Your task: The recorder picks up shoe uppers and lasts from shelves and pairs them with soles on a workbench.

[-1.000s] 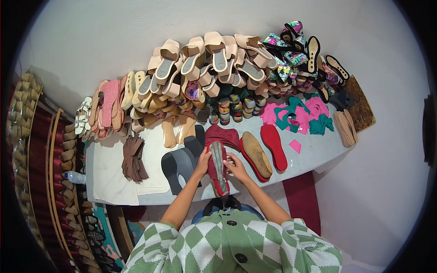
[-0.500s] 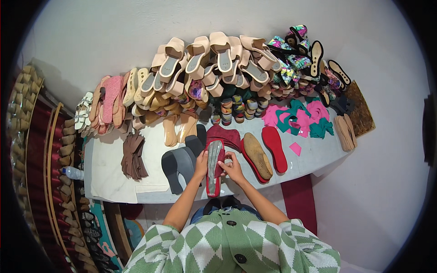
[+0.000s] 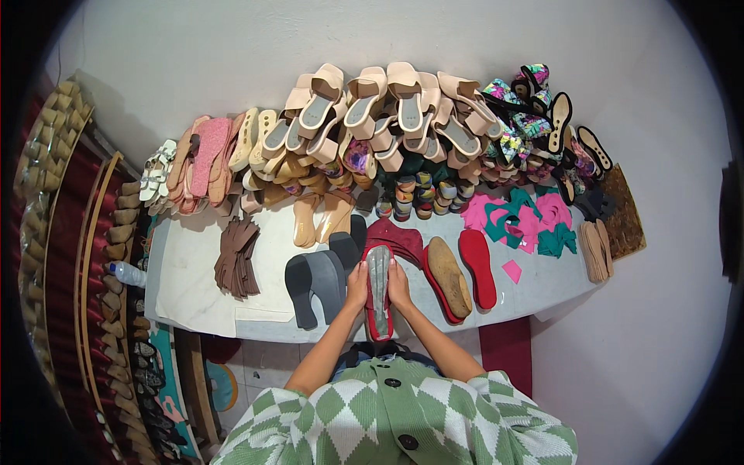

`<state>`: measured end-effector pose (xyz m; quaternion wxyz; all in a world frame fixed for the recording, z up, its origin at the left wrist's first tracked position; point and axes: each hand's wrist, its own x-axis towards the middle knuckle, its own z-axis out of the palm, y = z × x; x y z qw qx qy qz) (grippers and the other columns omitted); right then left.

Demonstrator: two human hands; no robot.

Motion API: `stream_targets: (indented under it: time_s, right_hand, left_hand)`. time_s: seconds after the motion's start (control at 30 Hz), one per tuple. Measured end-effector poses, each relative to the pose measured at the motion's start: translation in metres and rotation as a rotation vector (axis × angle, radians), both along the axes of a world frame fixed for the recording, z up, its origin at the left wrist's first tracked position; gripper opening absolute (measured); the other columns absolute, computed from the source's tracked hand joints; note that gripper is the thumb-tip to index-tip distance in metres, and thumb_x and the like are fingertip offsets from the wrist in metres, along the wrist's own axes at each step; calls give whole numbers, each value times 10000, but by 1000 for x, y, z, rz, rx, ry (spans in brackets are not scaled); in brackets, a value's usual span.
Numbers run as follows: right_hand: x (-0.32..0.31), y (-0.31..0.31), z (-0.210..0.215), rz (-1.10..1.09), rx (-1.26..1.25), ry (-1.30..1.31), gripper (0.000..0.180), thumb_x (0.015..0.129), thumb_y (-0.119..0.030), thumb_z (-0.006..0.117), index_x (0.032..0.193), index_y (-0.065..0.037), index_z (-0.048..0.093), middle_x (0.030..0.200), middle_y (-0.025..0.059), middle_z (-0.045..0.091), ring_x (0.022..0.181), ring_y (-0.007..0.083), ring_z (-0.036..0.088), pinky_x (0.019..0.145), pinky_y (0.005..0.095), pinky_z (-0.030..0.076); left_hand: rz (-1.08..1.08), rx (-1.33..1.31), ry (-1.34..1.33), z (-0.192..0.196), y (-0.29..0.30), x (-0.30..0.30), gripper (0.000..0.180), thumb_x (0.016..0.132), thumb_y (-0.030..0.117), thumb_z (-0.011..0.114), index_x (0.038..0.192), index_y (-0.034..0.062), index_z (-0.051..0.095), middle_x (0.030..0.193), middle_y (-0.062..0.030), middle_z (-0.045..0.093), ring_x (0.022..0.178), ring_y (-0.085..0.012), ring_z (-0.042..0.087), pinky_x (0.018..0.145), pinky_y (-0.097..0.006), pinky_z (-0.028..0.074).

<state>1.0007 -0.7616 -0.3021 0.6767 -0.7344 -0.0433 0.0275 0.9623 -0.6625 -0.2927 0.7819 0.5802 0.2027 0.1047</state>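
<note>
We see both hands closed around one long red-edged shoe sole with a grey inner face (image 3: pixel 378 291), held lengthwise over the near edge of the white counter (image 3: pixel 194 271). The left hand (image 3: pixel 357 284) clasps its left edge, fingers curled onto it, and the right hand (image 3: pixel 398 282) clasps the right edge the same way, so the sole sits between the two palms.

Just left of the left hand lie dark grey wedge soles (image 3: pixel 314 279). Further left we see a stack of thin brown leather pieces (image 3: pixel 238 256). To the right of the hands lie a dark red sole (image 3: pixel 403 240), a tan cork-like sole (image 3: pixel 449 275) and a bright red flat sole (image 3: pixel 478 267), side by side. Pink and green cut pieces (image 3: pixel 527 221) lie beyond them. A heap of beige open-toed sandals (image 3: pixel 372 116) fills the back of the counter against the wall.
</note>
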Motion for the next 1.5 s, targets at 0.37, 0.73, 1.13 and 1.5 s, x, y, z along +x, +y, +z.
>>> stream_targets:
  time_s: [0.37, 0.73, 1.13, 1.5]
  right_hand:
    - [-2, -8, 20, 2, -174, -44, 389, 967, -264, 350, 814, 44, 532, 756, 147, 474, 726, 259, 486, 708, 355, 383]
    - [2, -22, 55, -49, -309, -176, 353, 961, -232, 355, 815, 36, 533, 760, 171, 468, 739, 313, 496, 701, 389, 383]
    - [11, -42, 12, 180, -191, -131, 375, 971, -248, 361, 1151, 27, 543, 921, 133, 540, 884, 233, 514, 837, 308, 380]
    - [1, -46, -19, 309, 13, 135, 363, 966, -237, 403, 1188, 26, 519, 1098, 84, 554, 1013, 147, 500, 910, 267, 362]
  left_hand:
    - [39, 293, 15, 0, -3, 2, 306, 957, 221, 413, 939, -49, 555, 841, -99, 537, 808, -154, 507, 756, -275, 402]
    - [58, 314, -76, 19, -24, 6, 348, 967, 248, 391, 1055, -50, 547, 962, -124, 586, 903, -174, 534, 810, -295, 411]
    - [-301, -385, -15, 2, -1, -17, 684, 887, 134, 535, 1431, 101, 122, 1397, -93, 313, 1241, -181, 367, 1018, -316, 307]
    - [-371, -106, 11, -2, 1, -42, 841, 822, 123, 649, 1442, 108, 82, 1359, -101, 370, 1213, -182, 404, 996, -329, 345]
